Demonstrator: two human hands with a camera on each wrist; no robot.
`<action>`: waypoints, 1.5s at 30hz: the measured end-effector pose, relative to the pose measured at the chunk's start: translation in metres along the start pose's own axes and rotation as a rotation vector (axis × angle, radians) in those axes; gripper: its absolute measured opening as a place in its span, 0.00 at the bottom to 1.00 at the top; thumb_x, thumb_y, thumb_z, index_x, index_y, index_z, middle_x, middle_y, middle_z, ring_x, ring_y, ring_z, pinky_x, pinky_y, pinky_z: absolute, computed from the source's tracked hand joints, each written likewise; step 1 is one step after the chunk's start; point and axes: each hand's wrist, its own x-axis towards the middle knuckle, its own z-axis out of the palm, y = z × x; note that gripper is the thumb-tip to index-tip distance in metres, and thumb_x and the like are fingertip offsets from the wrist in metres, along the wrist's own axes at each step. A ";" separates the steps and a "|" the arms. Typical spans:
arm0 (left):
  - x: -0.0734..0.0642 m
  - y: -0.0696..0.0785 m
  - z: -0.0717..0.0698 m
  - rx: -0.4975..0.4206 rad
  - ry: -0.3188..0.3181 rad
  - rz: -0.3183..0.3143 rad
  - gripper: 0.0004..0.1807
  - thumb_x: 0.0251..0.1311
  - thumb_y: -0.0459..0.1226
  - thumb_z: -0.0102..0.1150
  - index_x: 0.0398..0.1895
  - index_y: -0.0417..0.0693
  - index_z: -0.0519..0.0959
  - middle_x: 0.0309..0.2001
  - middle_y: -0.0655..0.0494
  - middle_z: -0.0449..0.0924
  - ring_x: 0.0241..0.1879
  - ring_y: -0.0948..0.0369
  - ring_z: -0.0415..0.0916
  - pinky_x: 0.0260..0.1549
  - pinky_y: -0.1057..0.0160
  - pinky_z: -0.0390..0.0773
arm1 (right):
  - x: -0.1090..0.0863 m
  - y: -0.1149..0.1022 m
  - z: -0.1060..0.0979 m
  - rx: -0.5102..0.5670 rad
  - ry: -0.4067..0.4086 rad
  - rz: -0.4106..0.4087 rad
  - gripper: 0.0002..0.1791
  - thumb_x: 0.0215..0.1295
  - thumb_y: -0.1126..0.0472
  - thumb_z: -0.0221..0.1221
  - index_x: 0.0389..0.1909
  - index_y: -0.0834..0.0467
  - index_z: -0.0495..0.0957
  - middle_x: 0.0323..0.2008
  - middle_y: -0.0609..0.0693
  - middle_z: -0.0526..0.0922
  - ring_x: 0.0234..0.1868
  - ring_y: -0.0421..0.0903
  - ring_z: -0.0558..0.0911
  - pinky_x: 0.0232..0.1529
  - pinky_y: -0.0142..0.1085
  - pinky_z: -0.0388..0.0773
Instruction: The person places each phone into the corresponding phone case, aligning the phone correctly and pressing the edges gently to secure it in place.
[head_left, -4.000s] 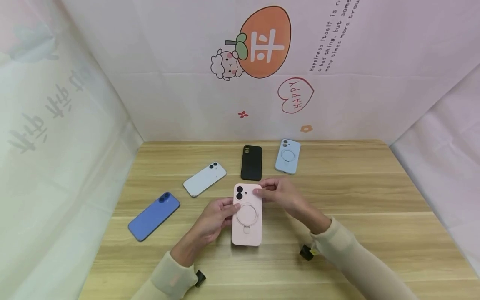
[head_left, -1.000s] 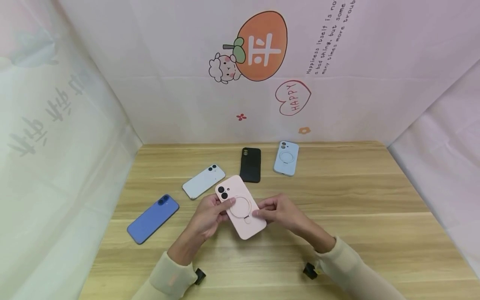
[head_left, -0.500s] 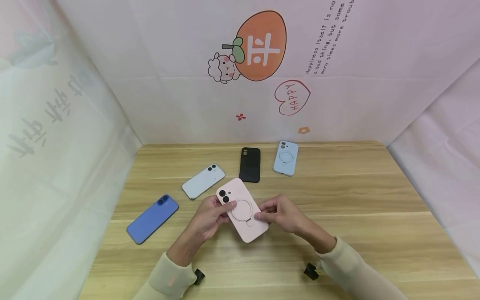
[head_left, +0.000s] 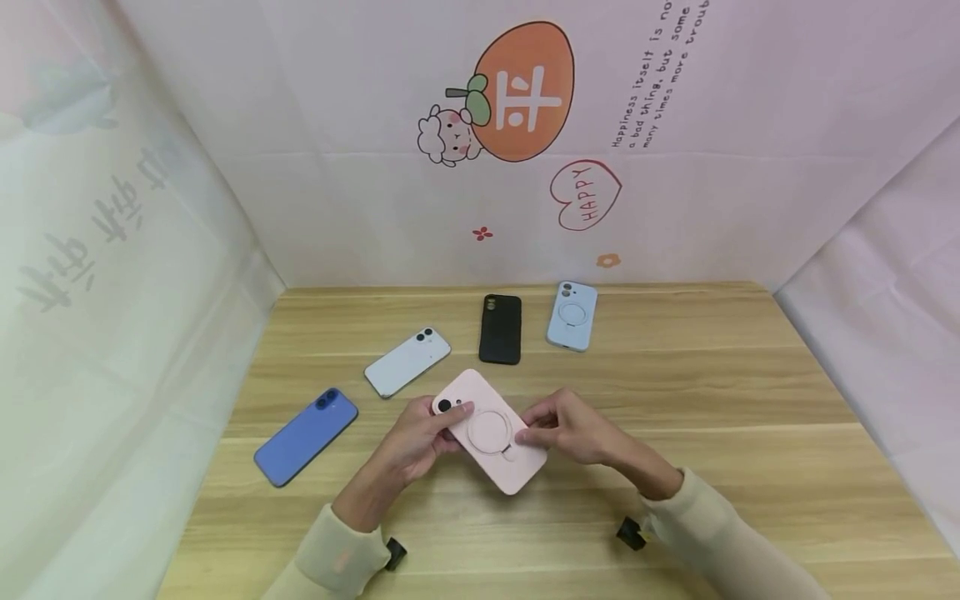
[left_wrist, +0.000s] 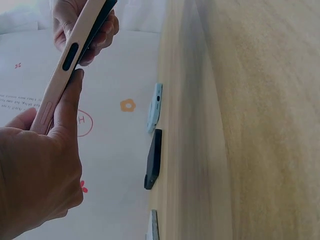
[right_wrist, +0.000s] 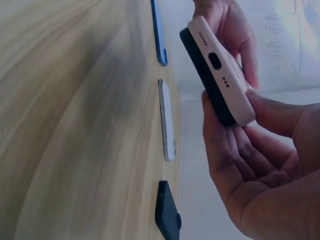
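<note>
A pink phone case (head_left: 489,433) with a ring on its back is held above the table, slanted with its camera end to the upper left. My left hand (head_left: 422,437) grips the camera end, thumb across the back. With thumb and fingers, my right hand (head_left: 573,429) pinches the lower right edge. Under the case, the right wrist view shows a dark phone (right_wrist: 212,82) along its open side, standing out past the case's rim. In the left wrist view this phone angles away from the case at the far end.
On the wooden table (head_left: 712,400) lie a blue phone (head_left: 306,437) and a white phone (head_left: 407,362) at left. Behind the hands are a black phone case (head_left: 500,329) and a light blue phone case (head_left: 572,317). A printed cloth (head_left: 337,208) hangs behind.
From standing straight, the pink case has turned so its camera end points upper left. My right hand has moved from its top right corner to the lower right edge; both shifted slightly rightward lately.
</note>
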 end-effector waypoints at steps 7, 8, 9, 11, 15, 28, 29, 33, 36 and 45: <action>-0.001 -0.003 -0.001 0.068 -0.058 -0.009 0.24 0.77 0.29 0.56 0.67 0.17 0.68 0.53 0.36 0.84 0.48 0.54 0.86 0.51 0.50 0.88 | 0.001 0.001 -0.010 -0.058 -0.078 -0.049 0.04 0.70 0.66 0.68 0.39 0.62 0.91 0.33 0.48 0.90 0.29 0.36 0.77 0.26 0.26 0.74; -0.001 -0.004 0.000 0.081 -0.064 -0.012 0.24 0.77 0.29 0.56 0.66 0.17 0.69 0.52 0.37 0.84 0.48 0.54 0.86 0.50 0.50 0.88 | 0.001 0.001 -0.011 -0.059 -0.089 -0.049 0.04 0.70 0.66 0.68 0.40 0.63 0.91 0.33 0.48 0.90 0.29 0.36 0.77 0.26 0.26 0.75; -0.001 -0.004 0.000 0.092 -0.070 -0.013 0.23 0.77 0.30 0.56 0.66 0.17 0.69 0.52 0.37 0.85 0.48 0.54 0.87 0.50 0.51 0.88 | 0.000 0.001 -0.012 -0.063 -0.099 -0.049 0.05 0.70 0.66 0.68 0.40 0.63 0.91 0.33 0.48 0.90 0.29 0.36 0.77 0.26 0.26 0.74; -0.001 -0.005 0.000 0.107 -0.079 -0.017 0.23 0.77 0.30 0.56 0.65 0.18 0.70 0.52 0.38 0.85 0.48 0.55 0.87 0.50 0.52 0.88 | 0.000 0.000 -0.014 -0.075 -0.112 -0.051 0.05 0.70 0.67 0.68 0.40 0.63 0.91 0.33 0.48 0.90 0.28 0.36 0.77 0.26 0.26 0.75; -0.001 -0.005 0.001 0.117 -0.069 -0.013 0.22 0.77 0.30 0.57 0.65 0.19 0.70 0.52 0.39 0.86 0.48 0.56 0.86 0.51 0.53 0.88 | 0.000 -0.001 -0.016 -0.106 -0.103 -0.047 0.05 0.71 0.65 0.68 0.40 0.62 0.91 0.32 0.46 0.89 0.29 0.36 0.77 0.26 0.26 0.74; -0.002 0.004 0.002 -0.013 0.062 0.053 0.26 0.80 0.30 0.52 0.73 0.24 0.63 0.65 0.28 0.75 0.57 0.50 0.83 0.56 0.51 0.85 | 0.003 0.005 -0.013 0.043 0.181 0.067 0.13 0.71 0.63 0.68 0.49 0.69 0.87 0.39 0.56 0.91 0.37 0.42 0.86 0.40 0.34 0.87; -0.002 0.004 0.002 -0.023 0.069 0.055 0.26 0.80 0.30 0.52 0.74 0.24 0.63 0.65 0.28 0.75 0.58 0.49 0.83 0.56 0.51 0.84 | 0.003 0.005 -0.013 0.080 0.186 0.090 0.14 0.72 0.63 0.68 0.50 0.69 0.87 0.40 0.57 0.91 0.38 0.43 0.86 0.41 0.36 0.88; -0.002 0.004 0.002 -0.058 0.084 0.060 0.26 0.80 0.30 0.51 0.74 0.24 0.61 0.67 0.27 0.72 0.62 0.44 0.79 0.57 0.49 0.83 | 0.002 0.007 -0.012 0.211 0.202 0.164 0.19 0.73 0.60 0.68 0.54 0.71 0.84 0.41 0.58 0.91 0.39 0.45 0.89 0.46 0.47 0.90; -0.001 0.003 0.003 -0.090 0.094 0.062 0.26 0.80 0.29 0.50 0.74 0.24 0.61 0.68 0.27 0.71 0.65 0.42 0.76 0.59 0.48 0.82 | 0.002 0.010 -0.012 0.285 0.215 0.191 0.21 0.73 0.58 0.67 0.55 0.72 0.83 0.42 0.58 0.91 0.39 0.47 0.90 0.49 0.49 0.89; -0.001 0.002 0.004 -0.116 0.082 0.065 0.26 0.81 0.28 0.47 0.76 0.26 0.59 0.71 0.28 0.68 0.69 0.42 0.72 0.60 0.50 0.81 | 0.002 0.014 -0.012 0.446 0.240 0.194 0.18 0.75 0.64 0.64 0.54 0.76 0.81 0.40 0.54 0.91 0.39 0.44 0.89 0.45 0.38 0.90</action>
